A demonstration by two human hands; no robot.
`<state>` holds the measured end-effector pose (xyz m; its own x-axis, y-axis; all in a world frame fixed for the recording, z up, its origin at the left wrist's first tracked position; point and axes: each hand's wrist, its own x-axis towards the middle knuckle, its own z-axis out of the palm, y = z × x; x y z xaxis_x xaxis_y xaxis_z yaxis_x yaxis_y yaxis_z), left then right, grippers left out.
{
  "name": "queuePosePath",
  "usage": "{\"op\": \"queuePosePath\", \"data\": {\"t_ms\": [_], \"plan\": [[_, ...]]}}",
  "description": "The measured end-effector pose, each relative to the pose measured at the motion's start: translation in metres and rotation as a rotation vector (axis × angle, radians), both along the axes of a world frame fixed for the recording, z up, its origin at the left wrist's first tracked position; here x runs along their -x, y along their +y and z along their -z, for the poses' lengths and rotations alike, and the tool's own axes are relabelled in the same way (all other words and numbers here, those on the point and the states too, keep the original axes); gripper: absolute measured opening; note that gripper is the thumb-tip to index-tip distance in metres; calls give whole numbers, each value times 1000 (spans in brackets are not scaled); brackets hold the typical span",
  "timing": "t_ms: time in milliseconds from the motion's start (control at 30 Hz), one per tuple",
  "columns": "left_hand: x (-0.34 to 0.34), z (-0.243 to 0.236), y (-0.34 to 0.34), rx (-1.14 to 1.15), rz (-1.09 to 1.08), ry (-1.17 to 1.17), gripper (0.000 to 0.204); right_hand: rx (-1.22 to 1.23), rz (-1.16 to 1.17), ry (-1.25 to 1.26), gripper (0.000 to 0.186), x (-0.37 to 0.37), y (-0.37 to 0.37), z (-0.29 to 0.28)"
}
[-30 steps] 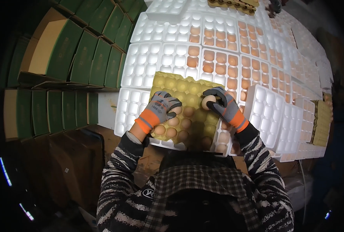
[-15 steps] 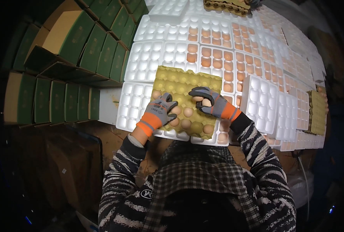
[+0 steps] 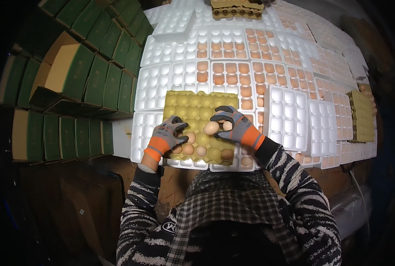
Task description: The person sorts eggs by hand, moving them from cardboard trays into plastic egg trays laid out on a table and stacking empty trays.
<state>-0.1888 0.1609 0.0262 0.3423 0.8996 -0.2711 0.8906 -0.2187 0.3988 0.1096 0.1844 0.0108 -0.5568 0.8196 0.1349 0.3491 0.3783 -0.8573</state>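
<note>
A yellow-green pulp egg tray (image 3: 199, 99) lies in front of me on white plastic trays. Two pale brown eggs show in my right hand (image 3: 238, 127), whose gloved fingers curl around them over the tray; the nearer-to-centre egg (image 3: 211, 128) sits at the fingertips. Over the tray's left side, my left hand (image 3: 165, 135) has its fingers bent at an egg (image 3: 189, 138); its palm side is hidden. Below it, several eggs (image 3: 200, 151) rest in the front row of cups, and a darker egg (image 3: 227, 154) stands apart toward the right corner. Both gloves are grey and orange.
White plastic trays (image 3: 153, 84) cover the table, some holding eggs (image 3: 231, 73). Empty white trays (image 3: 287, 117) are stacked to the right, beside a pulp-tray stack (image 3: 361, 117). More pulp trays (image 3: 237, 9) stand at the back. Green cartons (image 3: 102, 84) fill the left side.
The view has shifted, moving the scene left and down. An egg that lay between my hands is gone from its cup, and my right hand has one at its fingertips. Both hands stay over the tray.
</note>
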Motion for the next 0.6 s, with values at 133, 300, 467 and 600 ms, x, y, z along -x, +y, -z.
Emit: {"op": "queuePosePath", "data": {"t_ms": [133,300,467,600], "plan": [[-25,5,-13,47,115,408,44,413,185,400,53,-68,11,-26],[-23,13,-17,55,37,407,41,405,603,312,53,-202,73,-37],[-25,1,4,214,-21,186,47,13,918,-430,51,-349,164,1],[-8,2,8,375,-314,-90,49,98,931,-861,56,-369,228,17]]}}
